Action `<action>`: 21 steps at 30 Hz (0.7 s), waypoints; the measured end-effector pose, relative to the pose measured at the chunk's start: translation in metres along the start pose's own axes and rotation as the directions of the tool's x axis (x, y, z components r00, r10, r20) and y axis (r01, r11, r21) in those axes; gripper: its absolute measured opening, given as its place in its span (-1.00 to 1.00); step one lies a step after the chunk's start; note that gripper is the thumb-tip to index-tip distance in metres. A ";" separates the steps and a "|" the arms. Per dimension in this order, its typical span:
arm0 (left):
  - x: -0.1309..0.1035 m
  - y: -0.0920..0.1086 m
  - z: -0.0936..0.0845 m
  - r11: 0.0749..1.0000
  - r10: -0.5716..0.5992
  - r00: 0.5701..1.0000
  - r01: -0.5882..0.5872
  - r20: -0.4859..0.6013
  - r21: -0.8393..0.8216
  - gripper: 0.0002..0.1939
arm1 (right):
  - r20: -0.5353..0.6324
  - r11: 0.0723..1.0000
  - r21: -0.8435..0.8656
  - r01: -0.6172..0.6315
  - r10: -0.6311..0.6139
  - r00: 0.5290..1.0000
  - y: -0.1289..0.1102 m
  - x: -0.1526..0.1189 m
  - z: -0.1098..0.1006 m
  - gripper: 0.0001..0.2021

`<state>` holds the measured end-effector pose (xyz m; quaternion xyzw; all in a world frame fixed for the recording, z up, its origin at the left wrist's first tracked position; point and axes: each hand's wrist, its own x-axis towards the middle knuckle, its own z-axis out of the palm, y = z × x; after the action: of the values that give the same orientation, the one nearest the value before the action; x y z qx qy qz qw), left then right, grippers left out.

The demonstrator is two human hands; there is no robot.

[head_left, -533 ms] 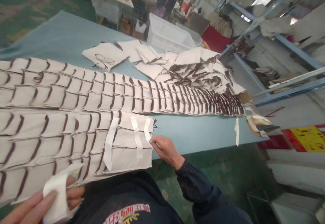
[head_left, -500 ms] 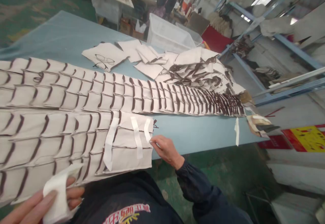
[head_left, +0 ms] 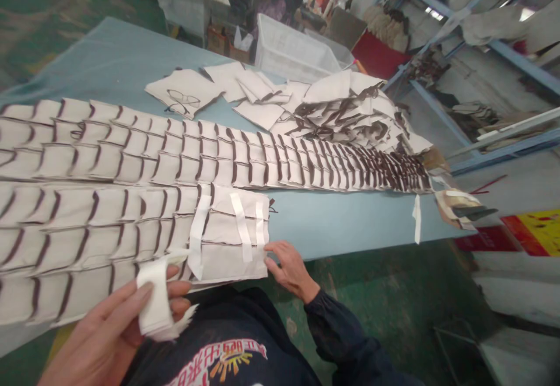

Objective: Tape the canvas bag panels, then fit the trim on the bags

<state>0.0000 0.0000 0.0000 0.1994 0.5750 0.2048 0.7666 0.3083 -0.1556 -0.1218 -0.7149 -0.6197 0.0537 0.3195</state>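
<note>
My left hand [head_left: 118,316] holds a folded bundle of white strips [head_left: 153,301] between thumb and fingers, over the near edge of the overlapping pale fabric pieces [head_left: 91,252] with dark edging. At the right end of these rows, three white strips lie across the top fabric pieces: a wide strip [head_left: 200,237], a middle strip [head_left: 241,228] and a short strip [head_left: 259,223]. My right hand [head_left: 289,269] is at the right edge of the fabric, its fingertips touching near the short strip's lower end. Thumb and forefinger are apart, with nothing visible between them.
A second long run of overlapping fabric pieces [head_left: 210,153] lies behind on the blue-covered table [head_left: 332,217]. Beyond it are a loose fabric pile [head_left: 350,109], eyeglasses [head_left: 184,99] and a white plastic bin [head_left: 293,51]. Another white strip [head_left: 417,220] hangs over the table edge.
My right hand has let go of the short strip's end and moved slightly down; that strip now lies straighter across the fabric. My left hand has moved right and up with its strips.
</note>
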 end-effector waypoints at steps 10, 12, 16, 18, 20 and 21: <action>-0.033 0.019 0.035 0.990 0.086 0.989 -0.071 0.120 -0.122 -0.81 | -0.116 0.899 0.269 0.345 -0.326 0.938 -0.145 0.075 -0.046 -0.76; -0.030 0.019 0.031 0.986 0.115 0.981 -0.094 0.154 -0.138 -0.81 | -0.106 0.869 0.287 0.402 -0.388 0.915 -0.168 0.090 -0.043 -0.79; -0.027 0.017 0.025 0.977 0.198 0.957 -0.174 0.213 -0.124 -0.62 | -0.091 0.881 0.178 0.439 -0.429 0.899 -0.181 0.101 -0.025 -0.88; -0.028 0.016 0.023 0.972 0.224 0.954 -0.203 0.201 -0.120 -0.56 | -0.091 0.885 0.132 0.446 -0.437 0.895 -0.180 0.100 -0.016 -0.92; -0.029 0.015 0.022 0.967 0.243 0.952 -0.223 0.186 -0.124 -0.54 | -0.092 0.883 0.119 0.453 -0.445 0.891 -0.179 0.098 -0.011 -0.93; -0.030 0.014 0.021 0.966 0.244 0.953 -0.224 0.182 -0.127 -0.53 | -0.089 0.882 0.122 0.455 -0.447 0.890 -0.180 0.098 -0.009 -0.93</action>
<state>0.0119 -0.0060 0.0369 0.2448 0.4577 0.3034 0.7991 0.1816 -0.0643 0.0105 -0.5284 -0.7541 0.0004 0.3901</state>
